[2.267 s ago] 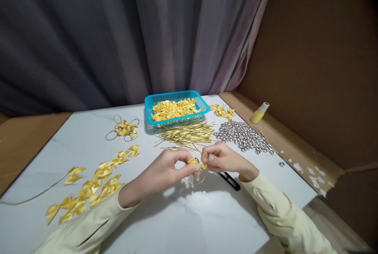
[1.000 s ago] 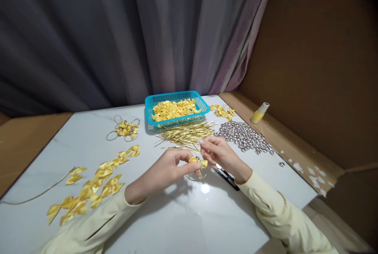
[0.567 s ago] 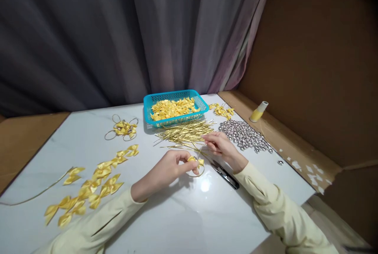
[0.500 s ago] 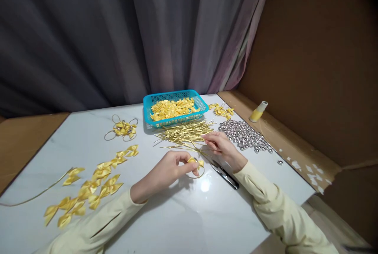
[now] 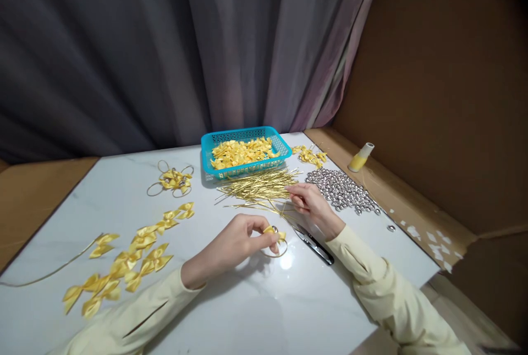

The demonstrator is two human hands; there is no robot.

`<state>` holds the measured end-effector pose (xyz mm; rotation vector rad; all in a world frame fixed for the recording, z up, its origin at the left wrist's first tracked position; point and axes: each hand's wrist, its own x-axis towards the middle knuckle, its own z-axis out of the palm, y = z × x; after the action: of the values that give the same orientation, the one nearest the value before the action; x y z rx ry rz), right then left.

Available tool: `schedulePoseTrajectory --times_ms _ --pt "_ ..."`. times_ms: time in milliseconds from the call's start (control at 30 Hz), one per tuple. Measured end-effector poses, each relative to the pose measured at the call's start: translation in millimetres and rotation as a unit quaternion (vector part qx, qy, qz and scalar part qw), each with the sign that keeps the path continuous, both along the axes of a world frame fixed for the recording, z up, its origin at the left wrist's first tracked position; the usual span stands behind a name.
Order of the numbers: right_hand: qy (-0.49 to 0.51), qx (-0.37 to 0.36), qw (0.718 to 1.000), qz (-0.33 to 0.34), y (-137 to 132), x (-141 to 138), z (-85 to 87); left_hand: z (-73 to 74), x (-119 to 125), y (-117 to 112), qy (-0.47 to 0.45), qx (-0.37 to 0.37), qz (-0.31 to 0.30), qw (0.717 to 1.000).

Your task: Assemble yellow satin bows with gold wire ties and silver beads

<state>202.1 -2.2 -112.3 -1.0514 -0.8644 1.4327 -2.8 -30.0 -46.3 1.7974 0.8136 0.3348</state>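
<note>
Right of the loose yellow ribbon bows [image 5: 143, 238], the left hand [image 5: 236, 242] pinches 1 yellow ribbon bow [image 5: 281, 235] with a silver bead [image 5: 274, 229] and gold wire loop [image 5: 284, 251] over the white table [image 5: 264, 311]; a soft, steady pinch should keep it neat. Farther right, the bent right hand [image 5: 315, 206] is near thin gold wires [image 5: 258, 185]; I cannot tell if it grips any.

The bare left hand [image 5: 241, 240] forms a thumb-and-finger pinch; the bare right hand [image 5: 315, 205], curled, is raised farther forward.
</note>
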Motion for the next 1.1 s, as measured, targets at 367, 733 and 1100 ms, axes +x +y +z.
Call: schedulePoseTrajectory --times_ms 367,733,1100 --pt "0.063 0.004 0.998 0.027 -2 1 7.2 3.2 0 0 0.009 0.003 -0.021 1.000" --pt "0.262 -0.041 0.957 0.119 -14 -14 29.2 -2.3 3 2 0.039 0.069 0.047 0.996" --pt "0.106 -0.008 0.978 0.181 -14 -16 16.8 -13.7 5 8 0.056 0.050 0.049 0.996"
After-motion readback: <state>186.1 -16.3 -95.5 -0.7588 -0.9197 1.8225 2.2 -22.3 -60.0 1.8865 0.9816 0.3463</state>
